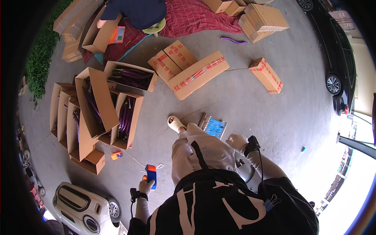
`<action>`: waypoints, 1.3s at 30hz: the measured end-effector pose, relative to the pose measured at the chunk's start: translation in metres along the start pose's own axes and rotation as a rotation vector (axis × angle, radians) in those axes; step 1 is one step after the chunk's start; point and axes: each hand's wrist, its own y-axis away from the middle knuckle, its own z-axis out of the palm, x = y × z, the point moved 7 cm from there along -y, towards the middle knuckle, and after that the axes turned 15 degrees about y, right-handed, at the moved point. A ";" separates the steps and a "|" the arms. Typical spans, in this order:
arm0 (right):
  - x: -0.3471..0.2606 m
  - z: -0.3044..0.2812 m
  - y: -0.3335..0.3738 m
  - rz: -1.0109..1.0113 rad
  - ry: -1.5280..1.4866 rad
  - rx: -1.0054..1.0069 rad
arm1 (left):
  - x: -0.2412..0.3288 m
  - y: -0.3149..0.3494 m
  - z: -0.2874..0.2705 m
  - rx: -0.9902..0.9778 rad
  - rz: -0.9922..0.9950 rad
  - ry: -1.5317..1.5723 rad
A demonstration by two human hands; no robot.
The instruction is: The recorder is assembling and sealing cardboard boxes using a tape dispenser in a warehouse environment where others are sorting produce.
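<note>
In my gloved left hand (145, 187) is a blue and orange tape dispenser (151, 177), with the fingers closed round its handle. Beside my right knee, my gloved right hand (237, 142) has its fingers curled, and nothing shows in them. To my left stand several long cardboard boxes of dark purple eggplants (126, 117). One tilted box (109, 103) rests on top of the others. Ahead of me lie closed, taped cartons (201, 74) with red print, and another taped carton (266, 75) stands apart to the right.
A small stool with blue webbing (215, 127) is by my foot. Another person (135, 13) sits ahead on a red cloth (196, 19) near flattened cartons (262, 21). A loose eggplant (234, 40) lies on the floor. A black car (333, 47) stands right, a white toy-like car (84, 207) lower left.
</note>
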 end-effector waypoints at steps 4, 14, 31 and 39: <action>-0.019 0.006 0.031 -0.001 -0.050 -0.010 | 0.055 0.009 0.015 -0.007 0.076 0.140; 0.076 0.026 0.091 0.202 -0.289 0.071 | 0.209 -0.060 0.028 -0.114 0.381 0.291; 0.304 0.091 0.082 -0.119 0.094 0.028 | 0.106 0.192 0.288 0.341 0.148 0.549; 0.212 0.022 0.048 -0.360 0.507 0.188 | -0.017 0.257 0.406 0.709 0.135 0.700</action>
